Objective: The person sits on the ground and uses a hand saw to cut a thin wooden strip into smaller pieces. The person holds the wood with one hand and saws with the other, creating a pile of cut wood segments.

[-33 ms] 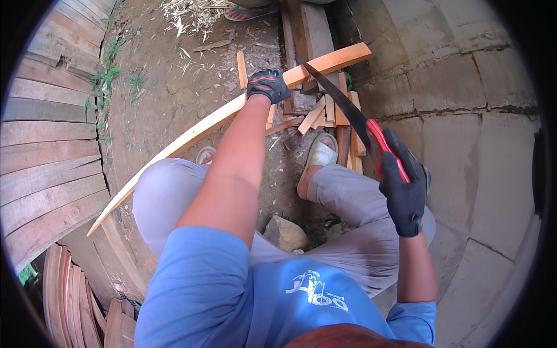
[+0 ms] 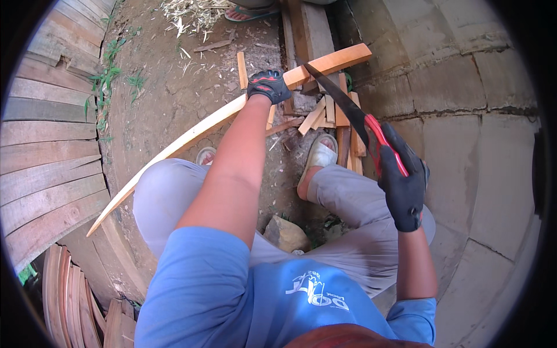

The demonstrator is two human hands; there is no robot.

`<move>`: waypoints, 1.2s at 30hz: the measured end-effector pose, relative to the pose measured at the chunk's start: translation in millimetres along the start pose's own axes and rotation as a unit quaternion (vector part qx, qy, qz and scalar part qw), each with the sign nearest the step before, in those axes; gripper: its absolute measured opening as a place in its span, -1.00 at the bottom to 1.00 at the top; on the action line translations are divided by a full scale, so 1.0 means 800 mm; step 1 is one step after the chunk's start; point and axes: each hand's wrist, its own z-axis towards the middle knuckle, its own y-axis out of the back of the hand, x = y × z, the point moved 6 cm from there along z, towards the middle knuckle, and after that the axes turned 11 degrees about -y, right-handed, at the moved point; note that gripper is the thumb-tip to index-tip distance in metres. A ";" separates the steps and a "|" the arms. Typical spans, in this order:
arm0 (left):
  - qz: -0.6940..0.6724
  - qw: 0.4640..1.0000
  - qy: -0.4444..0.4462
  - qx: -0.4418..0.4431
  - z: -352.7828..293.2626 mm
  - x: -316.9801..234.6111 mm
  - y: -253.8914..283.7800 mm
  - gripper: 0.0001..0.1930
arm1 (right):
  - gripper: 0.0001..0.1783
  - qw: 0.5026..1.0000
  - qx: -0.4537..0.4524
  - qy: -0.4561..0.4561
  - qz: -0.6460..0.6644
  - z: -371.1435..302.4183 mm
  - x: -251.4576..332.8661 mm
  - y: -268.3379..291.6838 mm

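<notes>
A long wooden strip [image 2: 191, 133] runs slantwise from beside my left knee up to the far right, its thick end past my left hand. My left hand [image 2: 268, 87], in a black glove with red trim, is closed over the strip and presses it down near a wooden support [image 2: 316, 37]. My right hand [image 2: 403, 188], gloved too, grips the red and black handle of a handsaw [image 2: 342, 100]. The saw's dark blade crosses the strip to the right of my left hand, its tip by the far edge. How deep the teeth sit cannot be made out.
Short wood offcuts [image 2: 318, 116] lie below the strip, near my right foot. Wood shavings [image 2: 188, 17] and another person's sandalled foot [image 2: 249, 13] are at the top. A stone [image 2: 287, 234] sits between my legs. Stacked boards [image 2: 52, 139] line the left, a concrete block wall [image 2: 444, 151] the right.
My right hand and the saw have shifted slightly forward, toward the strip. My left hand and the strip have stayed in place.
</notes>
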 end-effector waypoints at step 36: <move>-0.018 0.999 -0.030 0.036 -0.021 -0.019 -0.040 -0.38 | -0.51 0.994 -0.002 0.108 -0.008 0.100 0.008 -0.098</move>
